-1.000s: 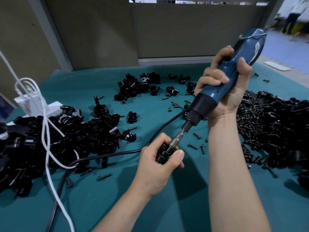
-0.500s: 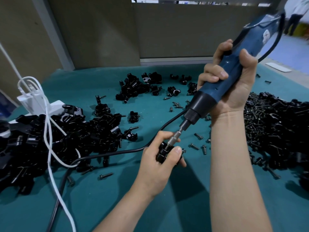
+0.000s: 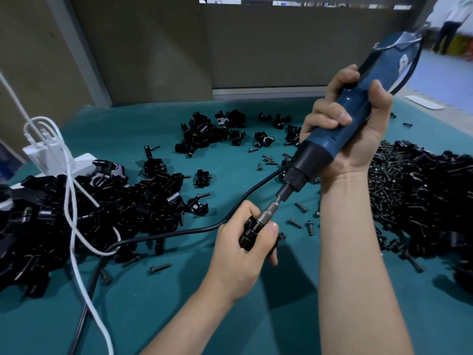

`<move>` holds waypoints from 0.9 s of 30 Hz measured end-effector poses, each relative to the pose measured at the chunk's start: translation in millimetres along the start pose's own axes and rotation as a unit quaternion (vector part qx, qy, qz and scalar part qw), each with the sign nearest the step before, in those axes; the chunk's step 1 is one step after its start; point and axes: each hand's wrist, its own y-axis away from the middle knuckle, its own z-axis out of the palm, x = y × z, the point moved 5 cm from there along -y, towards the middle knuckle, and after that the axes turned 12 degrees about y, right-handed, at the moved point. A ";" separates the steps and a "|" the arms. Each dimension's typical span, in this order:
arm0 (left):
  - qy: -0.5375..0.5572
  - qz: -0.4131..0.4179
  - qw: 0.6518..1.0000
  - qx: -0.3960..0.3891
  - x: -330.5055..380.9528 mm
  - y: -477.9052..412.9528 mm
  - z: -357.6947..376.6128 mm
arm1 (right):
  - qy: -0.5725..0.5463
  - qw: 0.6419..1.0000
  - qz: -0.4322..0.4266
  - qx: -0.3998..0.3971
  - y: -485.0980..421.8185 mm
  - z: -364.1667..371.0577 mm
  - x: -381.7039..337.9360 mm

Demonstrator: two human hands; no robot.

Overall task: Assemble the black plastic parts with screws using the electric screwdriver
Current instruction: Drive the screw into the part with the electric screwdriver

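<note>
Fastening the black plastic part (image 3: 246,237) clasped in the left hand (image 3: 242,257), clenching the electric screwdriver (image 3: 329,146) in the right hand (image 3: 363,152), seemingly leaving the worktop's (image 3: 179,303) right-edge heap (image 3: 422,190) pending.

The right hand (image 3: 358,142) is held high on an upright forearm, its fingers and thumb wrapped round the electric screwdriver (image 3: 330,146). The left hand (image 3: 240,254) is held lower, thumb and curled fingers clamped on a black plastic part (image 3: 247,235).
</note>
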 end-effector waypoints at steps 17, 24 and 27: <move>-0.049 -0.042 0.998 0.004 -7.6 -0.4 2.3 | -0.005 0.995 -0.008 -0.094 4.8 11.3 -11.9; -0.074 -0.040 0.996 0.038 -6.7 1.6 -2.2 | -0.016 0.998 -0.003 -0.056 3.0 4.8 -2.5; -0.053 -0.038 0.997 0.035 -5.1 1.1 -2.2 | -0.013 0.999 -0.003 -0.046 1.0 4.3 0.2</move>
